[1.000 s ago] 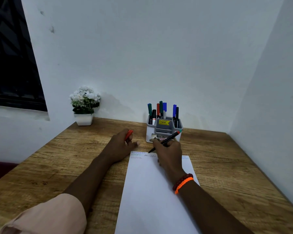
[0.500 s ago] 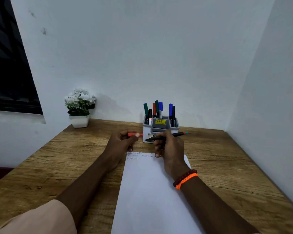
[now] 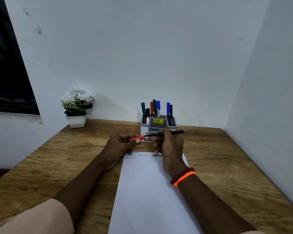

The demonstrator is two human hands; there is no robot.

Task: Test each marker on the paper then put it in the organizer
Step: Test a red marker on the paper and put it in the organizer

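My right hand (image 3: pixel 169 143) was closed around a thin black marker (image 3: pixel 166 133), held almost level above the far end of the paper (image 3: pixel 147 191), its tip pointing left and its orange-and-teal tail end sticking out to the right past my knuckles. My left hand (image 3: pixel 120 146) pinched the marker's red cap (image 3: pixel 137 138) between thumb and fingers, the cap's open end meeting the marker's tip; I could not tell whether the cap was already seated or only touching. Both hands hovered just near of the organizer (image 3: pixel 158 126), well above the wooden table (image 3: pixel 57 166).

On my right wrist sat a dark red bead bracelet beside an orange braided band (image 3: pixel 183 178). A pale peach sleeve (image 3: pixel 34 218) covered my left upper arm at the near left corner of the view.

The white paper lay lengthwise on the table under my forearms, with several short zigzag test scribbles (image 3: pixel 143 155) along its far edge, the darkest one partly hidden behind my right hand.

The grey-and-white organizer stood at the far side of the table against the wall, carrying a yellow price sticker (image 3: pixel 158 121). Upright in its compartments stood markers (image 3: pixel 155 108) with green, black, red and blue caps. Far left on the table stood a small white pot of white flowers (image 3: pixel 76 107), near a dark window (image 3: pixel 5 73).
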